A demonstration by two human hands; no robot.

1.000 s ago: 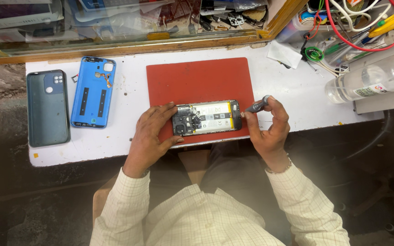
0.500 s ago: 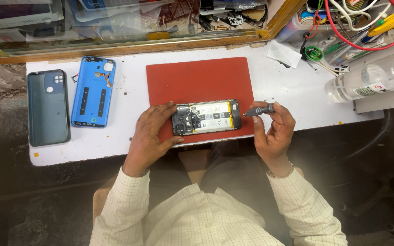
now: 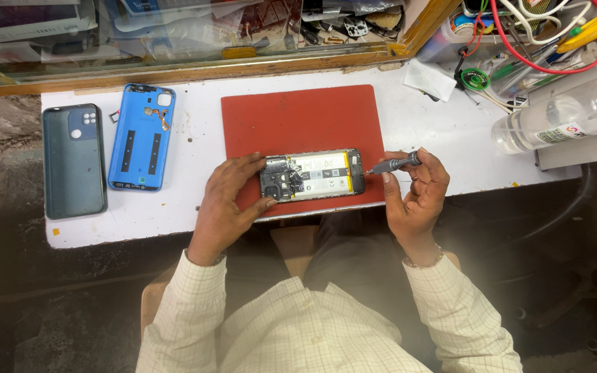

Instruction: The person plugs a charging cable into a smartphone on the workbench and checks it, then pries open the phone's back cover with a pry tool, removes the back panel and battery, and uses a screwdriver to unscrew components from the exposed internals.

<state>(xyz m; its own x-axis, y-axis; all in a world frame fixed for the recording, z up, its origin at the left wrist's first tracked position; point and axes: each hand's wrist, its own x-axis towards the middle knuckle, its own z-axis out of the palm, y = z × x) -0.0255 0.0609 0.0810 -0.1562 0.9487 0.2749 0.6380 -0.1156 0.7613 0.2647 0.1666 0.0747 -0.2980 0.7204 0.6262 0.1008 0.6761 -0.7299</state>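
Observation:
An opened phone [image 3: 316,175] with its back off lies on a red mat [image 3: 298,121], showing its battery and circuit board. My left hand [image 3: 233,197] grips the phone's left end and pins it to the mat. My right hand [image 3: 416,197] holds a small grey screwdriver [image 3: 395,164] nearly level, its tip at the phone's right end.
A blue phone back cover [image 3: 141,137] and a dark teal case [image 3: 72,159] lie on the white bench [image 3: 174,214] at the left. A clear plastic bottle [image 3: 561,117], wires and tools crowd the right. A glass-fronted wooden shelf [image 3: 174,69] runs along the back.
My right hand has tilted the screwdriver down from upright to nearly level and brought its tip to the phone's right end. My left hand stays on the phone.

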